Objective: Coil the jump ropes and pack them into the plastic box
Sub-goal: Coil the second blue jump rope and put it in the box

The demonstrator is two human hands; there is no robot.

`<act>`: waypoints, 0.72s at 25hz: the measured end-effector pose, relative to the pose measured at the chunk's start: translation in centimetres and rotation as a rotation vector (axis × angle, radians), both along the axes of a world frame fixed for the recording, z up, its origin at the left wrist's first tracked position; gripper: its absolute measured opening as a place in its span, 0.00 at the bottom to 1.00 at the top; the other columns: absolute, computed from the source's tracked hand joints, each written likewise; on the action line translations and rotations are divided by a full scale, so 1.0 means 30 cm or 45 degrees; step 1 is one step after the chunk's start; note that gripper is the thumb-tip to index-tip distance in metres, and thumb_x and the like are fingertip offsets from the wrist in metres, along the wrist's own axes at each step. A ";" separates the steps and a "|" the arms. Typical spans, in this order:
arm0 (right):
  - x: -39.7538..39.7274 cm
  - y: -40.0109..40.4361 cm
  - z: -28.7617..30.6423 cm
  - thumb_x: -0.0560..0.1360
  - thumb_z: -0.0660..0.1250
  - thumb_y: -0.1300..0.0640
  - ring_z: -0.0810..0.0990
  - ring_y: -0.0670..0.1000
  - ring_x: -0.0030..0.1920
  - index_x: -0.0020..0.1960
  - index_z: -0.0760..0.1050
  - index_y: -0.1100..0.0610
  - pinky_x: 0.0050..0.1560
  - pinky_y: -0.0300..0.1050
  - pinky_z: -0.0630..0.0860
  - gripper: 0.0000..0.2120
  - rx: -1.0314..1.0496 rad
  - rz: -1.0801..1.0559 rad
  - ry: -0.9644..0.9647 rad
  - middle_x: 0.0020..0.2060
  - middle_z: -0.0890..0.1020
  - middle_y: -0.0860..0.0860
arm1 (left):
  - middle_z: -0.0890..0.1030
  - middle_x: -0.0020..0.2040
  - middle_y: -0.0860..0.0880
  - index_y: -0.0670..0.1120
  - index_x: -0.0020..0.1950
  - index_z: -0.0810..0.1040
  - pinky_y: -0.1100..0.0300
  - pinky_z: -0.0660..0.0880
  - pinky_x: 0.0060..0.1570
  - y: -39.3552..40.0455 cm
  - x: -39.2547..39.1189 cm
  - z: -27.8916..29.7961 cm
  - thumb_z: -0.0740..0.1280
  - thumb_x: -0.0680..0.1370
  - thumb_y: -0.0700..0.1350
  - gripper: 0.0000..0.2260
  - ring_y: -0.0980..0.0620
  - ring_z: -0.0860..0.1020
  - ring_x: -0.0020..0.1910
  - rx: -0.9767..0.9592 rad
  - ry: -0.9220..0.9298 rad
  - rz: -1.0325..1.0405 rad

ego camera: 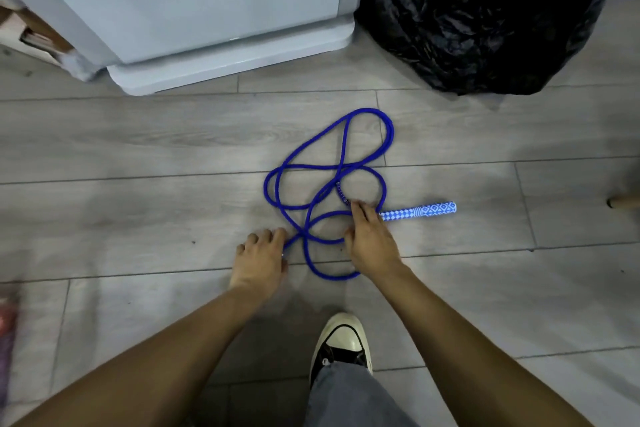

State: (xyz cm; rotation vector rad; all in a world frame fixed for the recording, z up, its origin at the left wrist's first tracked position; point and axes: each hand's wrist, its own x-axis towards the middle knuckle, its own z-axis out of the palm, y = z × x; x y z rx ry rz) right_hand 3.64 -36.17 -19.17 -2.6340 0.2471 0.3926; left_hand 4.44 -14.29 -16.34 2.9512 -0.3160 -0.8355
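A blue jump rope (346, 139) lies in loose tangled loops on the grey wood-look floor. One blue-and-white patterned handle (420, 211) points right beside the loops. My right hand (370, 241) rests over the rope where that handle meets it, fingers laid flat on it. My left hand (261, 255) is at the loops' lower left, fingers curled around the rope end there; a second handle is hidden under it, if it is there at all. No plastic box is in view.
A pale grey appliance base (225, 62) stands at the back. A black plastic bag (485, 17) fills the back right. My black-and-white shoe (343, 343) and grey trouser leg are below the hands. A cardboard piece (31, 35) sits far left.
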 end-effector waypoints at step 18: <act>-0.041 -0.181 0.027 0.77 0.66 0.50 0.76 0.60 0.60 0.67 0.69 0.58 0.60 0.55 0.71 0.21 -0.479 -0.286 0.233 0.60 0.77 0.58 | 0.77 0.47 0.47 0.48 0.52 0.71 0.55 0.74 0.43 0.103 0.016 0.092 0.67 0.76 0.48 0.08 0.47 0.76 0.44 -0.323 0.180 0.202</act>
